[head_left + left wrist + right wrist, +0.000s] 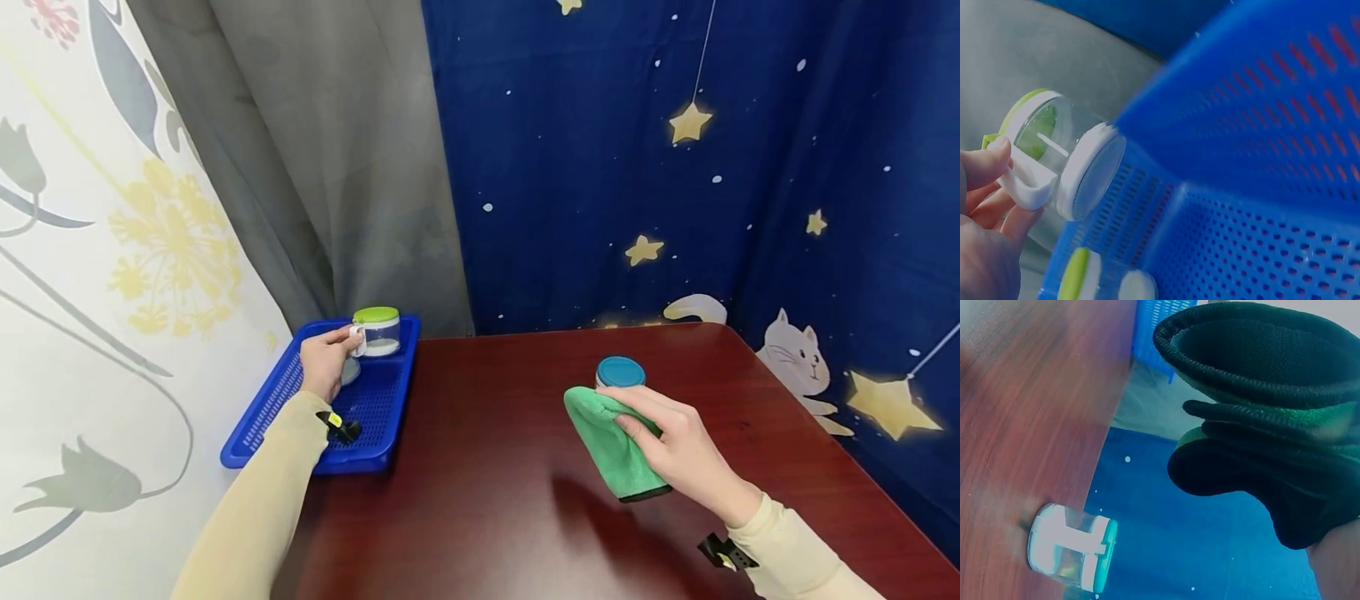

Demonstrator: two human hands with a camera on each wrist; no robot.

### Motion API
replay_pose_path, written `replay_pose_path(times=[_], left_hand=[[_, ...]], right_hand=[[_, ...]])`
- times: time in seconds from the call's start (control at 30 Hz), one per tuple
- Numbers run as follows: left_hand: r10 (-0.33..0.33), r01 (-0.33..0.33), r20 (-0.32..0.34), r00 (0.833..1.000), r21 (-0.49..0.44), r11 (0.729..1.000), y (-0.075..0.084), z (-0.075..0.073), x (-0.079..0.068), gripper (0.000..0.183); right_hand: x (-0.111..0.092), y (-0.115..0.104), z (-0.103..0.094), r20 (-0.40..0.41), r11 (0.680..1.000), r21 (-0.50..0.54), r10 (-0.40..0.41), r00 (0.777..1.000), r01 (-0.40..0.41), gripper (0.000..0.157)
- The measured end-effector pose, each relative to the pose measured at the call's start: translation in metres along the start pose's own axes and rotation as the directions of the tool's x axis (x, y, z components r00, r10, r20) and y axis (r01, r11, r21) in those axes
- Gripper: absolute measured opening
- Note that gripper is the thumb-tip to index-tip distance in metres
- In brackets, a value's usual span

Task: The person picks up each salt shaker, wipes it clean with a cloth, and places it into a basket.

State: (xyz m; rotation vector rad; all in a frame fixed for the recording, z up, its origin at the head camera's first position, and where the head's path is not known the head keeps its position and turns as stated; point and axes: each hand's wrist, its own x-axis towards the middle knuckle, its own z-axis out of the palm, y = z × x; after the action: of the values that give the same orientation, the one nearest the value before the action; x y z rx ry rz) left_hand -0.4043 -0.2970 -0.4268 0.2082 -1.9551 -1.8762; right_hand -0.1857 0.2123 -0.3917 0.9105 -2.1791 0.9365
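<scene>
My left hand (324,365) grips the white handle of a clear seasoning jar (385,335) with a lime-green lid. It is at the far end of the blue plastic basket (315,460); in the left wrist view the jar overlaps the basket's rim. A second green-lidded jar (1110,278) lies lower in that view, inside the basket, partly hidden by my hand in the head view. My right hand (686,446) holds a folded green cloth (611,450) with dark edging above the table. Just beyond the cloth stands another clear jar (1072,547), its teal lid (621,372) on.
The reddish-brown wooden table (480,467) carries the basket on its left side. A grey curtain (375,167) and a blue star-patterned curtain (570,183) hang behind it. A white flowered wall covering (90,275) is close to the basket's left.
</scene>
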Motion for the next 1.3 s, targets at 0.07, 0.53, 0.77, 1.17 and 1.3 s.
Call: replay_pose_path(times=[0.07,0.53,0.77,1.17,1.3], left_hand=[[-0.003,0.004,-0.005,1.000,0.066,0.998,-0.006,-0.001,0.001,0.032],[-0.111,0.068,0.094,0.989,0.374,0.925,-0.029,0.008,0.005,0.031],[-0.112,0.038,0.143,0.983,0.442,0.896,-0.035,0.002,0.008,0.030],[-0.116,-0.101,0.275,0.954,0.663,0.742,-0.035,-0.008,0.007,0.023],[-0.190,-0.032,0.272,0.943,0.644,0.764,-0.037,-0.014,0.008,0.023]], right_hand=[[0.002,-0.005,-0.001,0.000,1.000,0.004,0.003,1.000,-0.003,0.058],[-0.011,0.026,0.006,0.041,1.000,0.011,0.026,0.999,-0.027,0.060],[-0.015,0.028,0.007,0.022,1.000,-0.002,0.027,0.999,-0.027,0.063],[-0.024,0.032,0.011,-0.001,0.998,-0.026,0.054,0.999,-0.054,0.058],[-0.026,0.031,0.011,-0.007,0.998,-0.028,0.054,0.999,-0.054,0.057]])
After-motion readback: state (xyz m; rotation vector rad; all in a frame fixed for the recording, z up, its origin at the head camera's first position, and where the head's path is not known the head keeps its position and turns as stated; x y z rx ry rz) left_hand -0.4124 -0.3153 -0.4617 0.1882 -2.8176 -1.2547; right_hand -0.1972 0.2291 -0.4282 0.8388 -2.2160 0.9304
